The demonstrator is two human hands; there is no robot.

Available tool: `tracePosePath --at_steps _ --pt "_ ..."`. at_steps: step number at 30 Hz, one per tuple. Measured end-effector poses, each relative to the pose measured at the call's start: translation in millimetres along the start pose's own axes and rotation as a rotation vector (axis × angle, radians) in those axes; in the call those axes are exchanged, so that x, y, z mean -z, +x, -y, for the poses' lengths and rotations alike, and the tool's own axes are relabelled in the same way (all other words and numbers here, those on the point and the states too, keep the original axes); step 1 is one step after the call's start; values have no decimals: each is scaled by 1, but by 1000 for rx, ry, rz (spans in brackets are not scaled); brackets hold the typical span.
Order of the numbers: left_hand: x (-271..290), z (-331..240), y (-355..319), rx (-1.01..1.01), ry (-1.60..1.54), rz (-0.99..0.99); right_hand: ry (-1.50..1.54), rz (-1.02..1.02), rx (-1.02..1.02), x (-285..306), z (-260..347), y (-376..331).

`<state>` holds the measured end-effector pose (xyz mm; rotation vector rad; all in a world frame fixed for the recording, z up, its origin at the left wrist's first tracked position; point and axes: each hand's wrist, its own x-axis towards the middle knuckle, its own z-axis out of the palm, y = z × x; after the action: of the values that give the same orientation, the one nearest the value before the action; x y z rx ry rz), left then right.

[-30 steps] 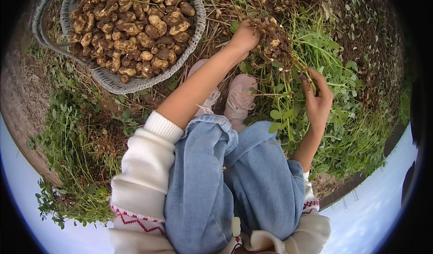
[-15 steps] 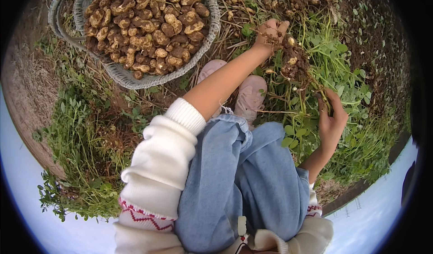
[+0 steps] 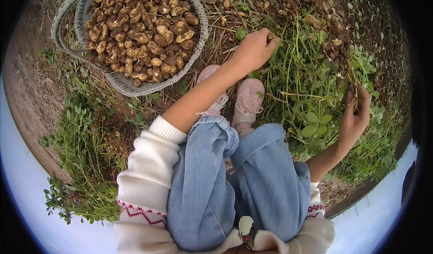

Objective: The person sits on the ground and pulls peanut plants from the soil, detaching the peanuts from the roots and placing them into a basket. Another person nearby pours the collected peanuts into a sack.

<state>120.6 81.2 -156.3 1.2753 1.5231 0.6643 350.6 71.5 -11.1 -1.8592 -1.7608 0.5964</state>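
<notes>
My left hand (image 3: 253, 50) reaches forward over my pink shoes, its fingers closed on a small peanut pod at the edge of an uprooted green peanut plant (image 3: 311, 87). My right hand (image 3: 355, 115) grips that plant's stems at the right, holding them up. Pods and soil-covered roots (image 3: 315, 10) hang in the tangle beyond both hands. A woven grey basket (image 3: 200, 37), heaped with brown peanut pods (image 3: 140, 28), stands on the ground to the left of my left hand.
My knees in blue jeans (image 3: 234, 177) fill the lower middle, with my pink shoes (image 3: 246, 103) on the dry straw. Pulled green plants (image 3: 85, 154) lie at the left. Bare brown soil (image 3: 27, 87) runs along the far left.
My left hand has come down from the root cluster toward the plant's left edge. My right hand has slid rightward along the stems. The view has shifted, so the basket sits nearer the middle.
</notes>
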Motion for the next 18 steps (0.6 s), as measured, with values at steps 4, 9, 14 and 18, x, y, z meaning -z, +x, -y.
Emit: tracePosePath --at_steps 4,9,14,18 --pt "68 -68 -42 -149 69 -140 -51 95 -46 -27 -14 -1" --pt "162 -49 -85 -67 938 -584 -22 186 -4 -43 -13 -6" --pt "179 -40 -102 9 1187 -804 34 183 0 -44 -7 -3" --pt "125 -61 -82 -421 676 -669 14 187 15 -42 -11 -7"
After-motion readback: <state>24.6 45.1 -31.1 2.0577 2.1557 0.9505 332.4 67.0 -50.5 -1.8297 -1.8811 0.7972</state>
